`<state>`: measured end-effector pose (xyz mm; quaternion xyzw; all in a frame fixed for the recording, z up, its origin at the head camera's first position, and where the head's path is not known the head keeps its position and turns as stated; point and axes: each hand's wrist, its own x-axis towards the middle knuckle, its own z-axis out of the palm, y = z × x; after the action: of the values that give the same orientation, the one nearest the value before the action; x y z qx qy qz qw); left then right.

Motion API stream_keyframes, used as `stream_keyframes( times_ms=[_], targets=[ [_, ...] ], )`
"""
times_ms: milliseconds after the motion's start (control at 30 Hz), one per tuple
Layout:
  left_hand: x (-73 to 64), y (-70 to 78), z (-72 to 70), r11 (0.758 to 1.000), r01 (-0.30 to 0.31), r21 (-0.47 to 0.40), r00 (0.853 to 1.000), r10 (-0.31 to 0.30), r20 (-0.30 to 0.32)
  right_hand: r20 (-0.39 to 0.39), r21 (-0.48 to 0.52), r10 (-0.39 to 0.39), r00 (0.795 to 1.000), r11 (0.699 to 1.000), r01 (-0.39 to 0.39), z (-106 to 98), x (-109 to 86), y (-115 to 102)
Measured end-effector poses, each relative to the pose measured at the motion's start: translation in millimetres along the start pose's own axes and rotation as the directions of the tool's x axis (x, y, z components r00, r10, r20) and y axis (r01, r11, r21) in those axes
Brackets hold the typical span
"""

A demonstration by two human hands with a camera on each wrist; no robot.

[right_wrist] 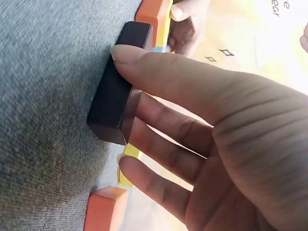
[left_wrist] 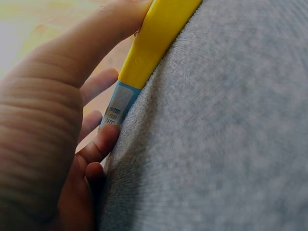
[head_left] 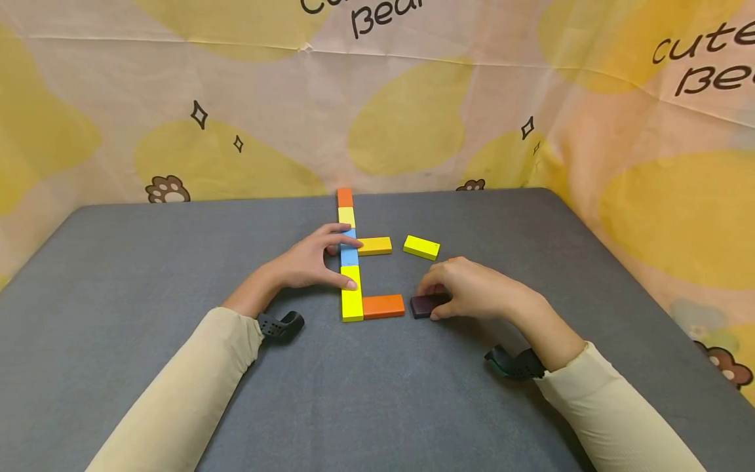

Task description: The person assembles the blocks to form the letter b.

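Note:
A column of flat blocks runs away from me: a bright yellow block (head_left: 352,305) nearest, then blue blocks (head_left: 349,257), pale yellow and orange. My left hand (head_left: 307,259) rests on the column, thumb on the yellow block and loosely bent fingers over the blue part. Two blocks branch rightward from it, an amber block (head_left: 376,246) and an orange block (head_left: 385,307). With thumb and fingers my right hand (head_left: 480,288) pinches a dark purple block (right_wrist: 113,91), low over the cloth. Its left end points at the orange block, a small gap between them.
A loose yellow block (head_left: 421,247) lies tilted, just beyond my right hand. Another orange block (right_wrist: 103,209) shows in the right wrist view, mostly hidden by that hand in the head view. The grey table (head_left: 377,400) ends at a patterned cloth wall (head_left: 413,118).

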<state>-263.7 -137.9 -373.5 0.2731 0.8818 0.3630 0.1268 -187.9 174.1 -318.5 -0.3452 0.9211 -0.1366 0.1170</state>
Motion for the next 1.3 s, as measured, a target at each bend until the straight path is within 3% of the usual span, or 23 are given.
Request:
stream_keyframes(
  times_ms=[567,700,800,933,1033,1100,1300],
  targets=[
    [-3.3,2.0,-2.5,1.000,0.006,0.002,1.000,-0.006,0.000,0.001,0.027,0.006,1.000,1.000,-0.007,-4,0.3,5],
    [-3.7,2.0,-2.8,1.000,0.004,-0.001,1.000,-0.004,-0.006,-0.093,0.082,0.068,0.993,0.995,-0.061,-15,-4.9,14],
    [-2.8,1.4,-2.6,1.000,0.005,0.000,1.000,-0.005,-0.007,-0.230,0.140,0.180,0.956,0.979,-0.150,-27,-12.2,26],
    [-0.5,-0.4,-1.6,1.000,-0.009,0.001,1.000,0.009,-0.003,-0.385,0.201,0.350,0.854,0.935,-0.293,-37,-24.6,45],
    [-0.1,-2.3,-1.0,0.999,-0.031,-0.012,1.000,0.031,-0.003,-0.421,0.229,0.436,0.796,0.900,-0.372,-39,-32.8,57],
    [-1.5,-4.2,-2.1,0.999,-0.040,-0.028,0.999,0.040,-0.010,-0.416,0.229,0.453,0.788,0.891,-0.392,-39,-34.8,62],
    [-6.2,-6.9,-5.6,0.997,-0.021,-0.081,0.998,0.016,-0.058,-0.409,0.220,0.441,0.799,0.897,-0.383,-41,-35.6,68]
  ],
)
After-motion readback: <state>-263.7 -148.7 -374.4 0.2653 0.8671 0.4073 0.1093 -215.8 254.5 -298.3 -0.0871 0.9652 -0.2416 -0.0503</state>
